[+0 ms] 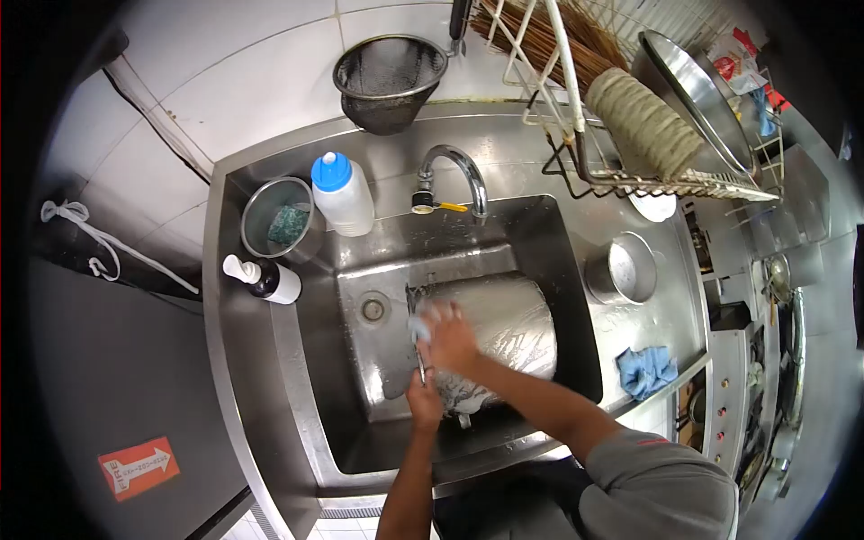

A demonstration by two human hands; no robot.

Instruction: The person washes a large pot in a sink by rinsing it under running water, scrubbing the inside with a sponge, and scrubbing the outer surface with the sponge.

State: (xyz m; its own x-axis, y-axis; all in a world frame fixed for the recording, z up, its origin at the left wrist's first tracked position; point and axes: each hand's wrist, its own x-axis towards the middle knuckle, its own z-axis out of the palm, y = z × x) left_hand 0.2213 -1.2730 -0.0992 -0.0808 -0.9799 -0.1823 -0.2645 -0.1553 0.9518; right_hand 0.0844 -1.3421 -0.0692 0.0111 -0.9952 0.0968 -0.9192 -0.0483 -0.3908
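A large metal pot (508, 315) lies on its side in the steel sink (360, 270), its curved wall wet and streaked with suds. At the pot's left edge my left hand (424, 400) is closed around a thin metal piece that looks like its rim or handle. Just above it, my right hand (450, 340) presses a pale, blurred scrubbing pad (418, 328) near that same edge. The motion smears its fingertips. The pot's opening is hidden from this angle.
Left of the faucet (454, 180) stand a blue-capped bottle (344, 198), a steel container with a green scrubber (286, 220) and a pump bottle (274, 281). On the right are a small pot (623, 268), a blue cloth (646, 371) and an overhanging wire rack (576, 99).
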